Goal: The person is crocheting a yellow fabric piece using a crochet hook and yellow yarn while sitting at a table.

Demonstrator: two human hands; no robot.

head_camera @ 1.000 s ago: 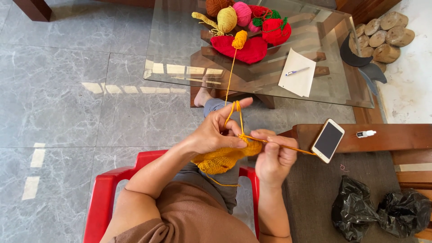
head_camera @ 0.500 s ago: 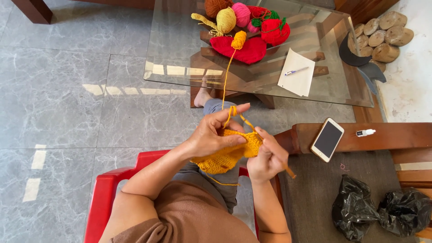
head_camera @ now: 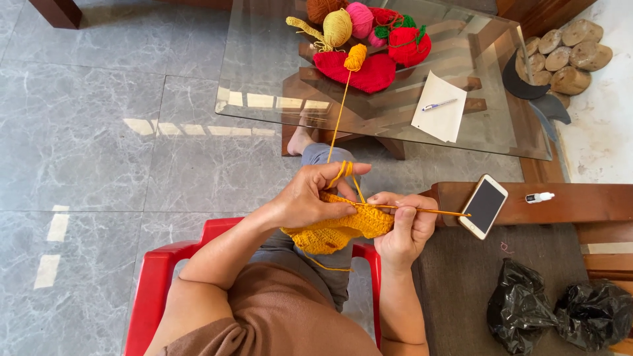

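Our left hand point(head_camera: 310, 198) pinched the top edge of the nubbly mustard-yellow crochet piece point(head_camera: 336, 229) in our lap, yarn point(head_camera: 340, 117) looped over its forefinger. Our right hand point(head_camera: 405, 227) closed around a thin orange crochet hook point(head_camera: 428, 211) at the work's edge. The strand ran up to a small yellow ball point(head_camera: 356, 57) on the glass counter point(head_camera: 264, 79), among round soft yarn balls and a red heart-shaped piece point(head_camera: 369, 72).
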